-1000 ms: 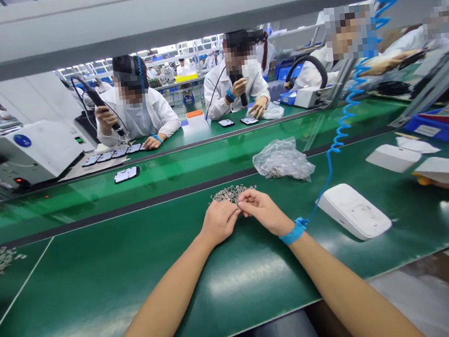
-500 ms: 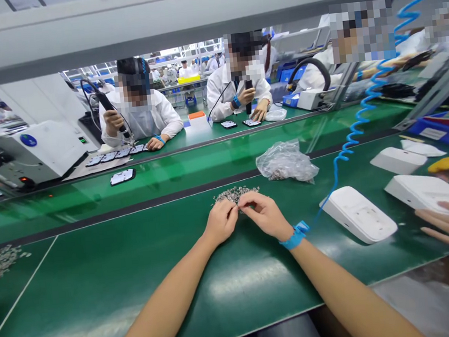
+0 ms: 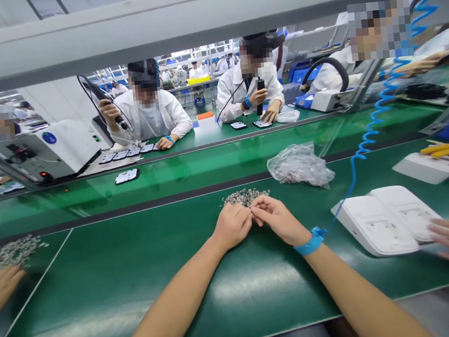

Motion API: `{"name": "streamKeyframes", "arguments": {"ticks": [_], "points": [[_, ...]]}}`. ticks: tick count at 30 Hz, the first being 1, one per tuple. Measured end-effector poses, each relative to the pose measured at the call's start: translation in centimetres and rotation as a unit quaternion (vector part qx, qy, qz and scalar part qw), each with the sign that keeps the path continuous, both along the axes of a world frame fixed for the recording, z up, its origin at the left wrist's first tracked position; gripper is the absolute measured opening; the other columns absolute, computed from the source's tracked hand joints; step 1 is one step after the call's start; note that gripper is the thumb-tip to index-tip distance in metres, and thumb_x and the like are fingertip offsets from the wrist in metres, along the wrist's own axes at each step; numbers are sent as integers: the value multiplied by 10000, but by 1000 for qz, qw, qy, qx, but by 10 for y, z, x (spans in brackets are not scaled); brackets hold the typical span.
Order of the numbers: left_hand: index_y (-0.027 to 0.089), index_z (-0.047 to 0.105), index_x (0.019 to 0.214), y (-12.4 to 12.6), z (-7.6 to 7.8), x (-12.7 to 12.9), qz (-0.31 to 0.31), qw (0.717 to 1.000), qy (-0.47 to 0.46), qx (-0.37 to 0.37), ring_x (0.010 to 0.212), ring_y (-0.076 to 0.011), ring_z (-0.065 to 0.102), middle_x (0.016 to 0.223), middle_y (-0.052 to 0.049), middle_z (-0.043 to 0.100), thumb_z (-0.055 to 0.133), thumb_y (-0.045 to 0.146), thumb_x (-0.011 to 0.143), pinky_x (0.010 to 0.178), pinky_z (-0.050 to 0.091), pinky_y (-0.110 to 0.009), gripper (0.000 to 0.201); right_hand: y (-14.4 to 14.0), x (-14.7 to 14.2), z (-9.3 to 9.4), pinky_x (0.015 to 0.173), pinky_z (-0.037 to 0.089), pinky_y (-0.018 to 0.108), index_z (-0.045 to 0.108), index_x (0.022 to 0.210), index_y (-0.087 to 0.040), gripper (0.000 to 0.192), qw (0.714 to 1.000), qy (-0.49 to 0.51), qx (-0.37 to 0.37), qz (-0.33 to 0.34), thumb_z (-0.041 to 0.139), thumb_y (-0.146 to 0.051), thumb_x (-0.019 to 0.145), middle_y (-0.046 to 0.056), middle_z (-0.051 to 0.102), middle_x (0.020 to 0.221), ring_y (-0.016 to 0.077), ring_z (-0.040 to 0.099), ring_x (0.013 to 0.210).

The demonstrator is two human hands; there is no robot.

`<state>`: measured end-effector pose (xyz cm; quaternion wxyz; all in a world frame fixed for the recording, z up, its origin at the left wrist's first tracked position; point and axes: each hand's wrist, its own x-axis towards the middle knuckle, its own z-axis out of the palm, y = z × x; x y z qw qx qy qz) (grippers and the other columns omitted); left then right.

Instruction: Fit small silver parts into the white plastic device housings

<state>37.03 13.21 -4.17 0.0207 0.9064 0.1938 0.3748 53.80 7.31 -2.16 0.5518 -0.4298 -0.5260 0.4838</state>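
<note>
Two bare forearms reach across a green table point(image 3: 101, 286). The left hand point(image 3: 233, 225) and right hand point(image 3: 277, 219) (blue wrist strap) meet, fingers pinched narrow at the near edge of a pile of tiny grey parts point(image 3: 246, 196); whether they hold one cannot be told. Beyond lies a clear bag point(image 3: 299, 165). No writing is readable.

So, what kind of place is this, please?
Probably an electronics assembly line in a factory: long green work tables, a pile of small metal parts by the person's hands, white plastic housings, and white-coated workers opposite using handheld tools.
</note>
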Motion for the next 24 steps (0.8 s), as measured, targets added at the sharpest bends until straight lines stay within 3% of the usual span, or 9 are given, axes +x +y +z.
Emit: {"name": "streamKeyframes", "arguments": {"ticks": [6, 12, 16, 21, 24], "points": [[188, 578, 812, -2, 2, -1, 7, 999, -6, -40, 689, -153, 528, 738, -32, 592, 322, 281, 1033, 692, 435, -302, 351, -2, 14, 2, 685, 532, 302, 675, 1020, -202, 232, 987, -103, 101, -75, 675, -403, 904, 28, 666, 839, 168, 644, 722], [185, 664, 970, 10, 0, -7, 97, 992, -30, -71, 844, -175, 621, 893, -54, 684, 421, 293, 1025, 759, 443, -321, 271, 0, 24, -3, 749, 556, 343, 737, 962, -210, 189, 954, -218, 146, -143, 590, -328, 942, 54, 734, 848, 208, 706, 785], [189, 688, 1098, 34, -2, -24, 185, 975, -50, -111, 937, -197, 659, 1008, -71, 720, 486, 254, 1006, 816, 481, -333, 231, -2, 30, -3, 639, 546, 315, 734, 935, -184, 234, 958, -193, 108, -184, 609, -381, 918, 40, 702, 704, 186, 672, 626], [197, 717, 1043, 55, -5, -32, 271, 945, -61, -172, 886, -173, 686, 997, -58, 743, 550, 241, 983, 827, 519, -296, 183, -18, 43, 6, 602, 549, 290, 710, 940, -165, 379, 963, -123, 47, -234, 716, -529, 836, 59, 708, 754, 175, 660, 615], [218, 735, 950, 57, -4, -32, 296, 935, -35, -192, 848, -172, 677, 919, -34, 734, 631, 247, 936, 770, 505, -276, 108, -35, 62, 12, 612, 550, 288, 692, 866, -175, 409, 944, -124, 5, -305, 778, -560, 758, 62, 710, 753, 186, 669, 648]]}}
